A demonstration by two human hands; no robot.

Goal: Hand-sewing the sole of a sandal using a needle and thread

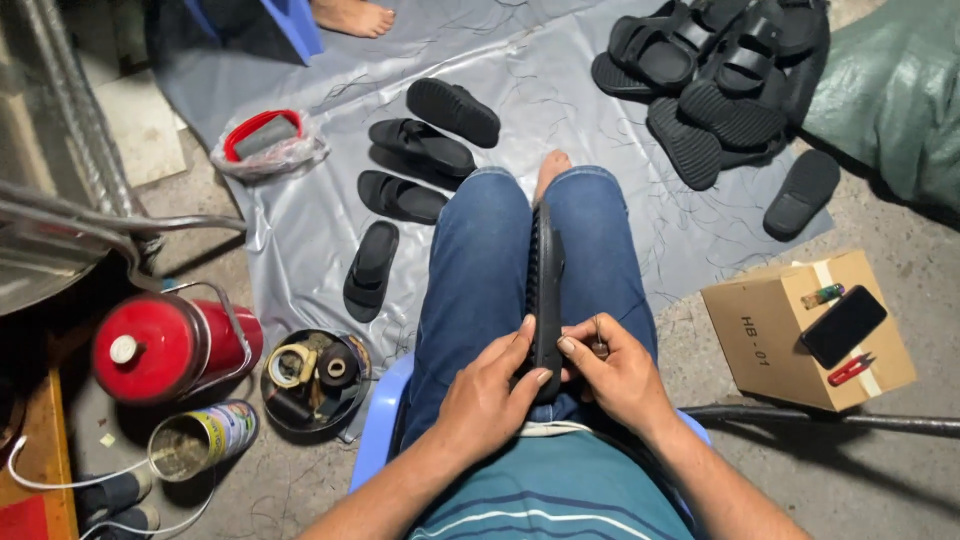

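Seated view over two knees in blue jeans. One black sandal (545,290) standing on edge between the thighs, sole turned left, heel end in both hands. Left hand (487,392) curled around the near end, fingers wrapped onto the sole and thumb on top. Right hand (617,372) closed against the opposite edge, thumb and forefinger pinched together at the rim; whether anything lies in the pinch, impossible to tell. Four single black sandals (415,180) laid out on the grey plastic sheet (560,100) ahead, a heap of black sandals (710,85) at upper right, one loose black sole (802,192) beside the heap. One cardboard box (775,335) at right carrying one dark phone (843,326), one pair of red snips (850,369) and one small lighter (822,295). One red cylinder (165,345), one open tin can (200,438) and one round tray of tape rolls (315,378) at left. One other person's bare foot (352,16) at top.
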